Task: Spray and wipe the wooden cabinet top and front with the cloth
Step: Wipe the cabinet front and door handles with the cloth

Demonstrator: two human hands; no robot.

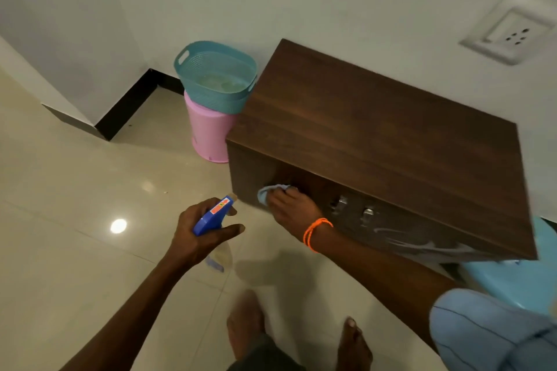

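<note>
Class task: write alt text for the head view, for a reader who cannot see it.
A right hand presses a blue cloth against a wooden cabinet front; the left hand holds a spray bottle.

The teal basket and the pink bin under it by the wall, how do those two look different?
The teal basket has perforated, weave-like walls and a handle slot near its rim; the pink bin has smooth, solid walls. The basket is wider and overhangs the bin. The basket sits on top with its opening up, while the bin stands on the floor carrying it. Both look like plastic and stand left of the wooden cabinet.
</note>
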